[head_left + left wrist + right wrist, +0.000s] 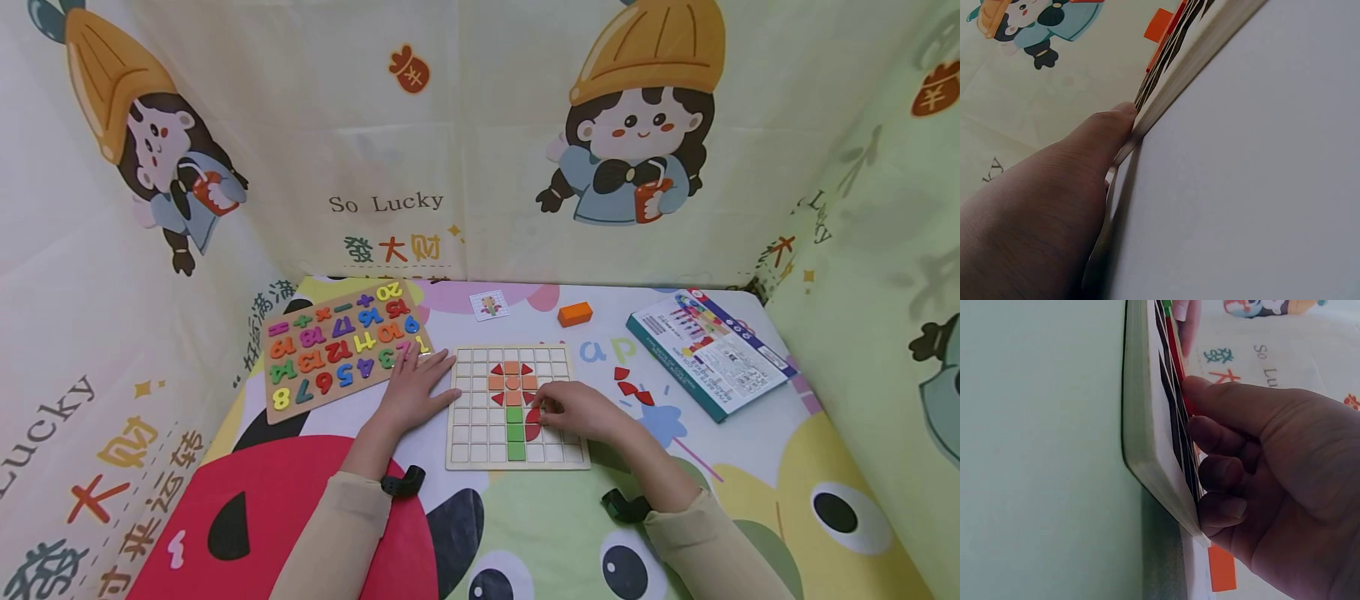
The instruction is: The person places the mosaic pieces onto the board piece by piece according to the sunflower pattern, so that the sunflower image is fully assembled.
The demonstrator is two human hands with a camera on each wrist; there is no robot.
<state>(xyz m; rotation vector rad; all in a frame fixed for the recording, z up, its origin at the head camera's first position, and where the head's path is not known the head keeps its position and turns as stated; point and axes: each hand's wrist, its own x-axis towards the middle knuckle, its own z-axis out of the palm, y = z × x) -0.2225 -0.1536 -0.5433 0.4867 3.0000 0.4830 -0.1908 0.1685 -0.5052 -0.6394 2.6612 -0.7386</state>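
A square wooden grid board [472, 433] lies in front of me in the head view. Orange pieces [512, 367] form a cross around a circle there, with small red triangles [497, 369] at its corners. Below runs a column of green squares [515, 433]. My right hand [581, 410] has curled fingers, its thumb and index finger pinching at a rounded red piece [532, 432] beside the green column. Spread flat, my left hand [408, 398] reaches with its thumb [1113, 125] to the board's left edge, fingertips beside the number board's corner.
Colourful numerals fill a wooden number board [330, 395] at the left. Behind the grid lie a small picture card [490, 306] and an orange block [575, 314]. Several loose red pieces [625, 386] lie to the right, before a flat printed box [712, 354]. Printed cloth walls surround the table.
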